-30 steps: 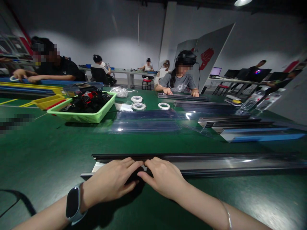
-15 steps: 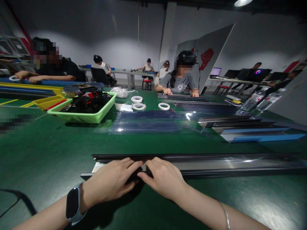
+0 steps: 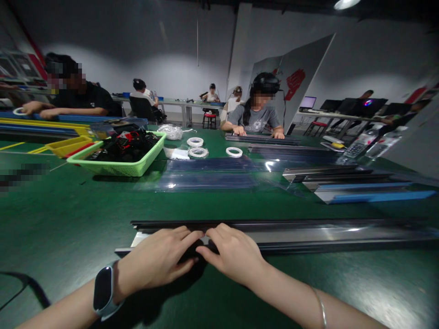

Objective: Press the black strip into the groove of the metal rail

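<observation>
One long, straight channel of dark, glossy material with a pale grey inner face (image 3: 308, 235), lying lengthwise across the near part of a broad green tabletop (image 3: 68, 214), its left end beside the left wrist and its right end towards the picture's right edge. One bare left hand (image 3: 161, 255), palm down, fingers bent over the channel near its left end, thumb extended on the near side; a wristband with a dark oblong display and grey-blue strap (image 3: 103, 289) on the wrist. One bare right hand (image 3: 236, 252), just beside it, likewise palm down with curled fingers over the channel, thumb pointing left; a thin silver-coloured bangle (image 3: 322, 310) on the forearm. The fingertips are partly hidden; whether either hand pinches the near wall cannot be told. Beyond the channel: flat, clear plastic sheets (image 3: 209, 179); to their left, a light-green perforated plastic basket (image 3: 113, 169) of black and red articles; behind the sheets, a white ring-shaped roll (image 3: 229, 151); to the right, a blue-edged, open metal channel (image 3: 380, 197).
</observation>
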A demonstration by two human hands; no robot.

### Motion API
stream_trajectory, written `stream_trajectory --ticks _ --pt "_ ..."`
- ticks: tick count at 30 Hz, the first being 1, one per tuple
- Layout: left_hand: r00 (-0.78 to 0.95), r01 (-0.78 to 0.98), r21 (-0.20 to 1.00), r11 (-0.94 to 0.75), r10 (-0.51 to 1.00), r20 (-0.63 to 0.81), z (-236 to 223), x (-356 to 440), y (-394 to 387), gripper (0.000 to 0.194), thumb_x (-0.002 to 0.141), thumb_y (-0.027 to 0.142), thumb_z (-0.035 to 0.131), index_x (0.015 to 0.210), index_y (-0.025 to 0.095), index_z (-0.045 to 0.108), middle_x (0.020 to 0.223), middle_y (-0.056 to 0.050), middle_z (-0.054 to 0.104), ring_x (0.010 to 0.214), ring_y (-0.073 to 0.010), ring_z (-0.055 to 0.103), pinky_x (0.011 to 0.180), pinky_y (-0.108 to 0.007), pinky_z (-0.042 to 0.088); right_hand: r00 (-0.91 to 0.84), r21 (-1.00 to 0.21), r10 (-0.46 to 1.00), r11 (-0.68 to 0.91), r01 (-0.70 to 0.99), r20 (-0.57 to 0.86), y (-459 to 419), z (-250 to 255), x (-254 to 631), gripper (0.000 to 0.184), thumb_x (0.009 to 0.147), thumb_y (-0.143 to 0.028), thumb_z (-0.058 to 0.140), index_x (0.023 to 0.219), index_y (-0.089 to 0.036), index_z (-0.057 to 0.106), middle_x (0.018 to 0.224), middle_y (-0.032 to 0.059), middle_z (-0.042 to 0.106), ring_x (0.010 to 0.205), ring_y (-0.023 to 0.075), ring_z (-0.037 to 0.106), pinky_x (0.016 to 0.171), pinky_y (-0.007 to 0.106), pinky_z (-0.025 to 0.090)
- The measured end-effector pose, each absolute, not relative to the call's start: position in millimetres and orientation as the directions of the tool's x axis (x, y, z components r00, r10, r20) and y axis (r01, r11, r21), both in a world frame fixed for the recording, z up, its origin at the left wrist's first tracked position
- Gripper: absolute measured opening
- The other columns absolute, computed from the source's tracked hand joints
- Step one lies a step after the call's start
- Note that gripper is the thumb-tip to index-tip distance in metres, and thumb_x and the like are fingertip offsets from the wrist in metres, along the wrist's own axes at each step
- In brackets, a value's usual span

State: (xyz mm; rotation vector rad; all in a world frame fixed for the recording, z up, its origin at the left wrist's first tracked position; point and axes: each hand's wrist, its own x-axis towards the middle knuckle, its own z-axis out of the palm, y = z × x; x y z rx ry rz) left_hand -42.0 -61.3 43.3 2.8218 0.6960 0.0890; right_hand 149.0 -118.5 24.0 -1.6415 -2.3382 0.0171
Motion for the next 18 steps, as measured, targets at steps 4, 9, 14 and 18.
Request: stream_trajectory --ticks 4,9,14,18 --pt "0.884 0.446 0.253 -0.858 0.466 0.022 43.5 -43.2 -61.9 0.035 0.088 0.029 0.043 0.122 0.022 0.038 0.104 -0.007 0.058 0.091 -0.0204 0.058 0.080 -0.033 0.048 -0.329 -0.167 0.920 0.365 0.916 0.212 -118.5 25.4 149.7 0.036 0.091 -0.047 0.039 0.093 -0.019 0.060 0.082 0.0046 0.064 0.080 0.0176 0.061 0.067 0.027 0.044" --pt "0.883 0.451 0.240 -0.860 0.468 0.016 41.0 -43.6 -61.4 0.039 0.088 0.029 0.043 0.125 0.023 0.035 0.100 -0.006 0.058 0.088 -0.0211 0.060 0.078 -0.034 0.049 -0.312 -0.196 0.936 0.341 0.919 0.165 -118.3 30.1 149.2 0.037 0.091 -0.048 0.038 0.095 -0.019 0.061 0.083 0.0042 0.065 0.080 0.0180 0.061 0.067 0.028 0.045" --pt "0.890 0.430 0.250 -0.868 0.454 0.048 42.7 -43.3 -62.2 0.036 0.088 0.029 0.043 0.123 0.023 0.038 0.099 -0.005 0.059 0.087 -0.0203 0.060 0.075 -0.032 0.048 -0.319 -0.225 0.935 0.348 0.910 0.154 -118.6 30.8 150.9 0.039 0.091 -0.050 0.036 0.094 -0.020 0.060 0.084 0.0039 0.065 0.078 0.0176 0.061 0.065 0.027 0.044" --pt "0.890 0.428 0.258 -0.866 0.453 0.046 43.4 -43.1 -61.9 0.032 0.089 0.031 0.041 0.120 0.023 0.041 0.094 -0.005 0.060 0.083 -0.0194 0.060 0.074 -0.031 0.048 -0.353 -0.207 0.928 0.371 0.905 0.118 -117.8 30.7 152.3 0.042 0.090 -0.053 0.036 0.096 -0.020 0.060 0.085 0.0052 0.066 0.080 0.0199 0.062 0.067 0.029 0.044"
